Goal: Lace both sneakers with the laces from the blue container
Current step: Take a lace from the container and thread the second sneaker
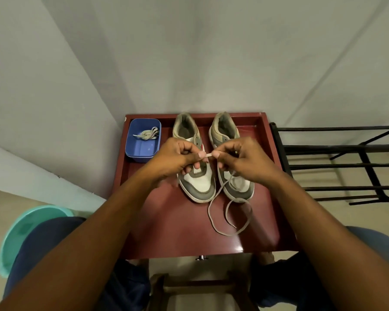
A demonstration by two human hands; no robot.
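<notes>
Two grey-and-white sneakers stand side by side on the red table, toes toward me: the left sneaker (197, 182) and the right sneaker (226, 131). My left hand (174, 157) and my right hand (245, 157) hover over them and together pinch a short stretch of a beige lace (228, 212) between thumbs and fingertips. The rest of that lace trails down past the right sneaker's toe and loops on the table. The blue container (142, 149) sits at the back left with a second bundled lace (147, 133) inside.
The red table (177, 232) has raised rims at the back and sides. A black metal rack (346, 164) stands to the right. A teal plastic tub (25, 230) sits on the floor at the left, beside my knee. A wooden stool frame shows below the table.
</notes>
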